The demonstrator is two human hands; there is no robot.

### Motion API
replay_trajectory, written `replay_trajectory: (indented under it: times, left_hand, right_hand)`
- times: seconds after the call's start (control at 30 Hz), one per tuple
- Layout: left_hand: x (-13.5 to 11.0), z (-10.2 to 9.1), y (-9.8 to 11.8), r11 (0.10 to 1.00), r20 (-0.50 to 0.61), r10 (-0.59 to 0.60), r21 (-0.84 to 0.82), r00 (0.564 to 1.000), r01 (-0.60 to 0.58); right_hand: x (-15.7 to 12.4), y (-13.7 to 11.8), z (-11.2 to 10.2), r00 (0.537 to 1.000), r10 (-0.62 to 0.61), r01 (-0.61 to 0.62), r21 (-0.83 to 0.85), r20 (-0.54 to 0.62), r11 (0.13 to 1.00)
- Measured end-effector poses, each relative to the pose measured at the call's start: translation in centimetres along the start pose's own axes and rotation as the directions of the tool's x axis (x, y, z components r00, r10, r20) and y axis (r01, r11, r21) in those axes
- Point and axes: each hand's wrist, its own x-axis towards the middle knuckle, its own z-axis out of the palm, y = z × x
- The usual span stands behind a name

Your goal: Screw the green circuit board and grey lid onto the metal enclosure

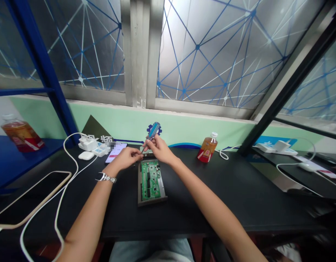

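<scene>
My right hand is closed around a screwdriver with a blue, see-through handle. Its shaft slants down and left towards the far edge of an open metal case. Inside that case lies a green circuit board with black chips and connectors. At the far left corner of the case is my left hand, its fingers pinched close together by the screwdriver's tip. Whatever those fingers hold, if anything, is too small to make out. A silver watch sits on my left wrist.
A phone with a lit screen lies beyond my left hand, near white chargers and an earbud case. White cables run along the left side. A bottle of amber drink stands right, by the wall. The black desk carries everything.
</scene>
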Motion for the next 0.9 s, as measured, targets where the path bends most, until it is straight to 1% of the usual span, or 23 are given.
replay_trajectory:
  times: [0.07, 0.17, 0.2, 0.27, 0.3, 0.37, 0.43, 0.57, 0.7, 0.77, 0.83, 0.9]
  left_hand:
    - [-0.1, -0.3, -0.4, 0.999, 0.022, -0.017, 0.042, 1.000, 0.016]
    - [-0.3, -0.8, -1.2, 0.986, -0.016, -0.053, 0.159, 0.998, 0.055]
    - [-0.3, -0.9, -1.5, 0.976, -0.024, -0.093, 0.194, 0.995, 0.096]
    - [-0.3, -1.0, -2.1, 0.956, -0.003, -0.193, 0.226, 0.981, 0.189]
    - [-0.3, -1.0, -2.4, 0.949, 0.019, -0.233, 0.222, 0.972, 0.223]
    - [-0.2, -0.8, -2.9, 0.946, 0.050, -0.273, 0.193, 0.961, 0.259]
    - [-0.1, -0.4, -3.2, 0.952, 0.046, -0.271, 0.158, 0.961, 0.261]
    - [-0.1, 0.0, -3.9, 0.966, 0.004, -0.234, 0.112, 0.972, 0.232]
    - [-0.1, -0.1, -3.9, 0.977, -0.027, -0.190, 0.095, 0.981, 0.192]
    - [0.0, -0.1, -3.4, 0.989, -0.074, -0.133, 0.055, 0.988, 0.137]
    - [0.2, -0.1, -2.7, 0.996, -0.105, -0.083, -0.027, 0.991, 0.081]
    - [0.4, 0.1, -1.9, 0.989, -0.092, -0.062, -0.139, 0.994, 0.049]
  right_hand:
    - [-0.1, 0.2, 0.3, 1.000, 0.008, -0.008, 0.003, 0.021, 1.000]
    - [-0.1, 0.4, 0.5, 1.000, 0.005, -0.005, 0.008, 0.024, 1.000]
    - [-0.1, 0.4, 0.4, 1.000, 0.000, -0.001, 0.011, 0.016, 1.000]
    - [0.0, 0.3, 0.2, 1.000, -0.007, 0.007, 0.026, -0.010, 1.000]
    - [0.1, 0.3, 0.1, 1.000, -0.007, 0.008, 0.035, -0.023, 0.999]
    - [0.2, 0.2, -0.2, 0.999, -0.005, 0.007, 0.053, -0.042, 0.999]
    - [0.3, 0.1, -0.5, 0.999, -0.002, 0.006, 0.073, -0.052, 0.997]
    - [0.4, 0.1, -0.6, 0.998, 0.005, 0.001, 0.106, -0.057, 0.994]
    - [0.3, 0.1, -0.7, 0.998, 0.014, -0.009, 0.077, -0.064, 0.997]
    - [0.3, 0.1, -0.9, 0.995, 0.027, -0.021, 0.058, -0.100, 0.998]
    - [0.3, 0.1, -1.1, 0.985, 0.050, -0.040, 0.061, -0.168, 0.997]
    - [0.2, -0.1, -1.2, 0.966, 0.075, -0.056, 0.084, -0.246, 0.995]
